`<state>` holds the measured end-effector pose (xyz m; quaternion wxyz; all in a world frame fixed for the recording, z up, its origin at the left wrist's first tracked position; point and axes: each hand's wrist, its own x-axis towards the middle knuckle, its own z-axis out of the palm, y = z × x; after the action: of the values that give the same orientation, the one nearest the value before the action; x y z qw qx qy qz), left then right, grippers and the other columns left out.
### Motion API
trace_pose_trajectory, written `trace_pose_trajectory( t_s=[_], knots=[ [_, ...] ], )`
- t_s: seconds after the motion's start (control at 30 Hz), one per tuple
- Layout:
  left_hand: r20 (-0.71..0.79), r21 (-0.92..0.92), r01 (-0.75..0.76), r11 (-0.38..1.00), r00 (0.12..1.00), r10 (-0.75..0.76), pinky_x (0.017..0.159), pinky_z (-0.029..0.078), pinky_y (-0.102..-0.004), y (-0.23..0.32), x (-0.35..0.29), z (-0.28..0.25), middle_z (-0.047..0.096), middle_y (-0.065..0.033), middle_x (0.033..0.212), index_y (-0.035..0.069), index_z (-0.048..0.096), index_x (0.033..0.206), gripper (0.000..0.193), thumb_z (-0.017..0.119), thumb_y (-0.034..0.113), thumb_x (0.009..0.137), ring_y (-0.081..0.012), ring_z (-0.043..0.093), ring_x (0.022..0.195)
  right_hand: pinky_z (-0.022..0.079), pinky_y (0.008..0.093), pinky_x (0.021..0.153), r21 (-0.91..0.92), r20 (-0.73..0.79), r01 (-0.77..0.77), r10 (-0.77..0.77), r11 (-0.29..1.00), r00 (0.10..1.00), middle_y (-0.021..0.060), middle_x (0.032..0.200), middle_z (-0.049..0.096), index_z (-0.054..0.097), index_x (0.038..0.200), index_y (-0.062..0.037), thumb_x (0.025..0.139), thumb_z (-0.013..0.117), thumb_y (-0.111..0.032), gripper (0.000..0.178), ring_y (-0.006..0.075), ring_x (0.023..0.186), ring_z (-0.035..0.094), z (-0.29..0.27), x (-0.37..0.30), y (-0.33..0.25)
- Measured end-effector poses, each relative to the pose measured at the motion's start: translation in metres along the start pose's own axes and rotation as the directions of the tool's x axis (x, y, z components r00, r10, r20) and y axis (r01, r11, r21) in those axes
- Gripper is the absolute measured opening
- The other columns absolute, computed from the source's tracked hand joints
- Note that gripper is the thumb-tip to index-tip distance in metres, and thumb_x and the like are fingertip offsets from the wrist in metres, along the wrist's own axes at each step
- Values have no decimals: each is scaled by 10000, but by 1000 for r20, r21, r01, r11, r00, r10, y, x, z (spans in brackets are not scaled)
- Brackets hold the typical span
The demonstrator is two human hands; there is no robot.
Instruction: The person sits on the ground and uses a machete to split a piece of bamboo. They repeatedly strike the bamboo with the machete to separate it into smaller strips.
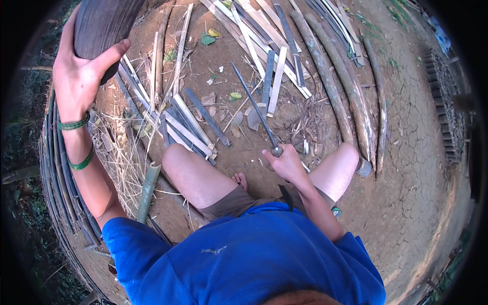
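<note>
My left hand (81, 76) is raised at the upper left, its fingers and thumb wrapped round a thick, dark, grained wooden post (104, 28). The post's far end runs out of view. Low between my knees, my right hand (285, 162) grips the handle of a long, thin-bladed knife (252, 101). Its dark blade points forward and slightly left, over the dirt. Flat split strips of wood or bamboo (277, 81) lie just beyond the blade. More split strips (190, 127) are heaped by my left knee.
Long round poles (338, 76) lie on the ground at the right. A green bamboo piece (148, 190) stands beside my left thigh, near dry straw (119, 147). Dark poles (58, 173) curve along the left edge. Roof-like ridged pieces (441, 112) are at the far right.
</note>
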<state>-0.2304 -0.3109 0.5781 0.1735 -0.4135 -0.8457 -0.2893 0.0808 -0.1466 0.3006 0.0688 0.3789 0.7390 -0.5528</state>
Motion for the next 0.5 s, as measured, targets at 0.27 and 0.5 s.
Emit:
trace_pose_trajectory(
  t_s=[0.27, 0.5],
  knots=[
    [593, 240, 39, 970, 785, -178, 937, 588, -465, -22, -143, 148, 598, -234, 1170, 237, 445, 1568, 1088, 900, 186, 582, -426, 670, 1066, 495, 425, 579, -102, 87, 63, -55, 993, 995, 172, 603, 638, 686, 803, 62, 916, 738, -316, 398, 247, 559, 651, 8, -1, 42],
    [239, -14, -29, 999, 971, 32, 972, 548, -453, 33, -84, 103, 620, -186, 1183, 154, 411, 1582, 1086, 877, 187, 602, -371, 662, 1103, 544, 482, 732, -52, 20, -111, 112, 993, 994, 260, 725, 695, 704, 836, 75, 884, 751, -296, 376, 391, 745, 728, 8, 10, 43]
  ],
)
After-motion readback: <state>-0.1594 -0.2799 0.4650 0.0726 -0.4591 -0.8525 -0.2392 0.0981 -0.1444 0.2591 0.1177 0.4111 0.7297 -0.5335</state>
